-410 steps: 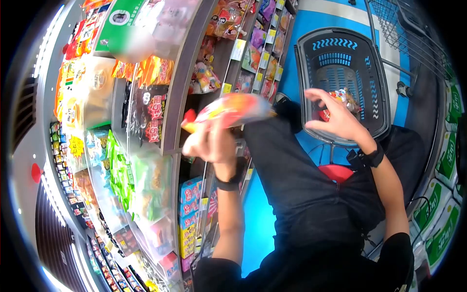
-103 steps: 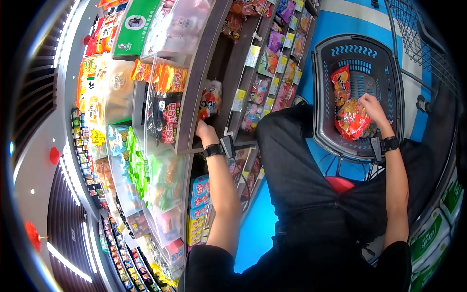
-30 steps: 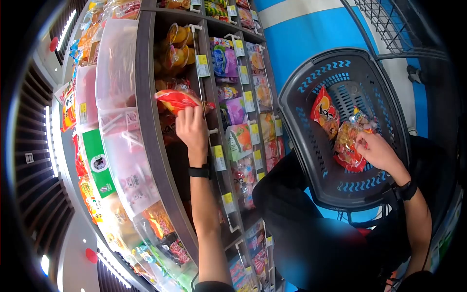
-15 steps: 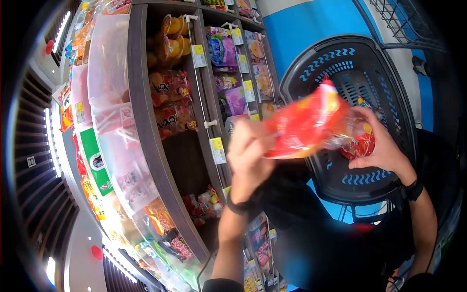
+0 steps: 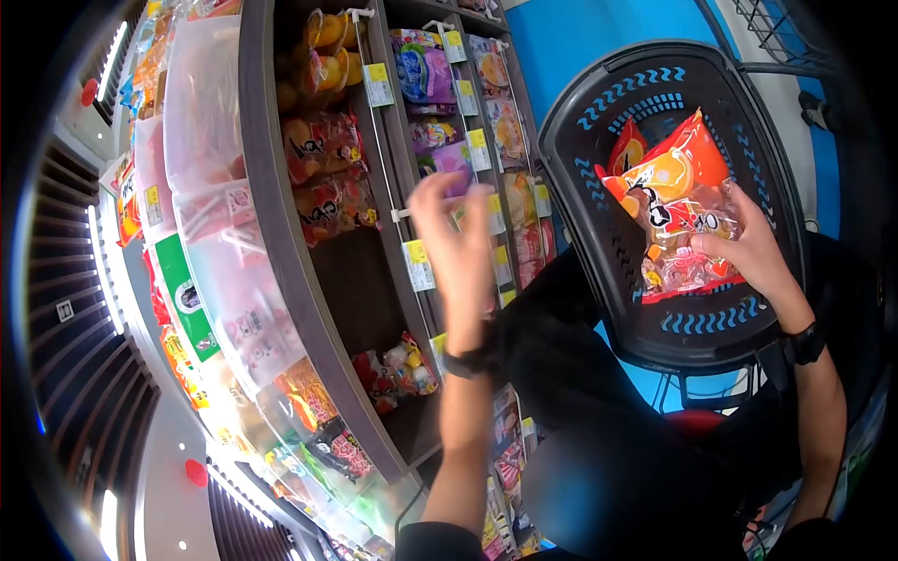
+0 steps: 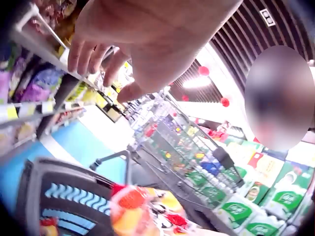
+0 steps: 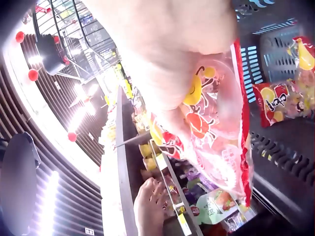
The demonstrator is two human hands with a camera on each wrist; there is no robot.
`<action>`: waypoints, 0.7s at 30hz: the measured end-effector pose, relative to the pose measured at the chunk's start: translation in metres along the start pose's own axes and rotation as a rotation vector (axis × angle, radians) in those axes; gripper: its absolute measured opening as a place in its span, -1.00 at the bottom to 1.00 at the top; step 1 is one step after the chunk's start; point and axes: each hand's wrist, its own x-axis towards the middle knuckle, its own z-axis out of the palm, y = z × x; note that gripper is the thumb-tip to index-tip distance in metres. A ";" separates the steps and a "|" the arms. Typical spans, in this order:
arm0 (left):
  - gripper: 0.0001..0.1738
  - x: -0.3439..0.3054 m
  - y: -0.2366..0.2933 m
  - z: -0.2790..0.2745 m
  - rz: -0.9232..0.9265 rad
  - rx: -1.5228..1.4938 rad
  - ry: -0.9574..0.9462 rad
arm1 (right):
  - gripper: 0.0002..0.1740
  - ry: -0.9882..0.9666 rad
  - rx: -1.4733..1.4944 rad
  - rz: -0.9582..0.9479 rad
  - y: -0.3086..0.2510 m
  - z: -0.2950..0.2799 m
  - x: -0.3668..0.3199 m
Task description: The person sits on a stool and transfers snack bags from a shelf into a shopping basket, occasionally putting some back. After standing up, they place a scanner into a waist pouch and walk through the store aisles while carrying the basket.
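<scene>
My right hand [image 5: 753,248] grips a red snack bag [image 5: 678,173] by its clear side, thumb on the face towards me. Orange fruit is printed on the bag, which hangs over the dark grey basket [image 5: 692,353]. Partly behind it, another red bag [image 5: 629,145] lies in the basket; the right wrist view shows such a bag [image 7: 275,103] too. My left hand [image 5: 456,248] holds nothing. It hovers in front of the shelf's price tags, its fingers parted and loosely bent, as the left wrist view [image 6: 147,44] also shows.
To the left, the shelf holds similar red bags [image 5: 327,208], orange jelly cups [image 5: 332,70] and purple packs [image 5: 426,75]. Clear bins [image 5: 206,103] stand along its edge. A wire cart [image 5: 772,28] is beyond the basket. Green-and-white packs [image 6: 236,211] line the other side.
The left hand took a red bag off the shelf and carried it right to the basket. The right hand now grips a bag, and the left has let go and drawn back towards the shelf.
</scene>
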 end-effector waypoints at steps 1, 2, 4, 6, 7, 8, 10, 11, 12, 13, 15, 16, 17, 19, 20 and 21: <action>-0.62 0.009 -0.027 -0.018 0.029 0.240 0.029 | -0.33 0.000 0.020 0.034 0.002 0.000 0.002; -0.52 0.018 -0.052 -0.033 -0.019 0.266 0.145 | -0.33 -0.002 0.021 0.031 0.007 -0.001 0.004; -0.41 0.037 -0.103 -0.065 -0.274 0.101 0.368 | -0.43 0.119 -0.047 -0.023 0.018 -0.002 0.006; -0.46 0.046 -0.088 -0.097 -0.578 -0.310 0.446 | -0.46 0.158 -0.151 -0.012 0.023 -0.006 0.007; -0.46 0.048 -0.097 -0.111 -0.572 -0.303 0.443 | -0.50 0.194 -0.268 -0.002 0.024 -0.006 0.007; -0.39 0.049 -0.116 -0.122 -0.583 -0.448 0.454 | -0.50 0.196 -0.264 -0.007 0.023 -0.007 0.007; -0.30 0.045 -0.145 -0.137 -0.594 -0.605 0.469 | -0.49 0.148 -0.469 0.007 0.019 -0.011 0.006; -0.26 0.041 -0.157 -0.140 -0.420 -0.218 0.403 | -0.46 0.130 -0.630 0.041 0.012 -0.012 0.004; -0.26 0.044 -0.163 -0.137 -0.351 -0.092 0.430 | -0.45 0.124 -0.678 0.009 0.011 -0.011 0.001; -0.26 0.048 -0.164 -0.134 -0.335 -0.109 0.496 | -0.45 0.130 -0.776 0.059 0.008 -0.010 0.000; -0.26 0.059 -0.164 -0.134 -0.370 -0.203 0.611 | -0.45 0.126 -0.865 0.112 0.008 -0.006 -0.002; -0.26 0.062 -0.164 -0.133 -0.396 -0.243 0.657 | -0.43 0.098 -0.915 0.135 0.009 -0.007 -0.002; -0.26 0.063 -0.162 -0.132 -0.433 -0.276 0.670 | -0.42 0.072 -0.962 0.156 0.011 -0.008 -0.002; -0.26 0.054 -0.160 -0.132 -0.520 -0.361 0.671 | -0.44 0.095 -1.008 0.115 0.030 -0.014 -0.004; -0.26 0.042 -0.157 -0.132 -0.555 -0.407 0.672 | -0.46 0.119 -1.058 0.075 0.037 -0.018 -0.004; -0.26 0.029 -0.151 -0.134 -0.593 -0.452 0.671 | -0.46 0.125 -1.054 0.075 0.040 -0.021 -0.004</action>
